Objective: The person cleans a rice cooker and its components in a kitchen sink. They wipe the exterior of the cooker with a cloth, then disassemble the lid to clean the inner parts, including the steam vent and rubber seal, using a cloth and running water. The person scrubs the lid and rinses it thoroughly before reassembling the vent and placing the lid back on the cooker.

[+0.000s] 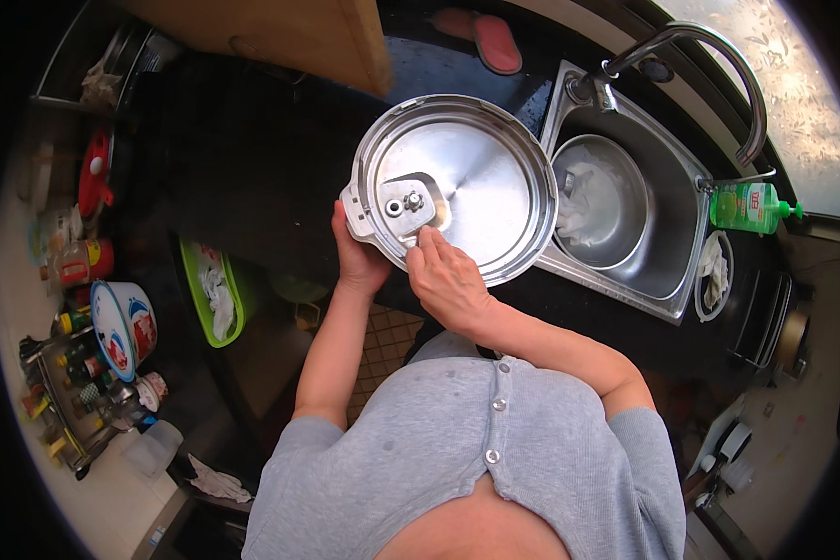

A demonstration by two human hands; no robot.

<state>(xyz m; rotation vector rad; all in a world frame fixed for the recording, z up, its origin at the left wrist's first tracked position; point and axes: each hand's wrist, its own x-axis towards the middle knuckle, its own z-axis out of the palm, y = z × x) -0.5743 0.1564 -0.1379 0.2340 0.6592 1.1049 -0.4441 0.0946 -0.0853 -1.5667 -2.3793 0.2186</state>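
A round steel pressure cooker lid [483, 175] is held up in front of me, its underside facing me. My left hand [361, 259] grips the lid's rim at the lower left, by the handle lug. The fingertips of my right hand [451, 280] are bunched together at the lower edge of the valve plate [407, 204] inside the lid; whether they pinch something small there, I cannot tell. To the right, a steel pot [630, 189] stands in the sink with a whitish cloth [584, 203] and what looks like water in it.
A chrome faucet [731, 49] arches over the steel sink [672, 238]. A green soap bottle [745, 208] lies to the right of the sink in view, beside a small bowl with a cloth [714, 273]. Pink pads [497, 43] rest behind; a green bin [234, 308] is at left.
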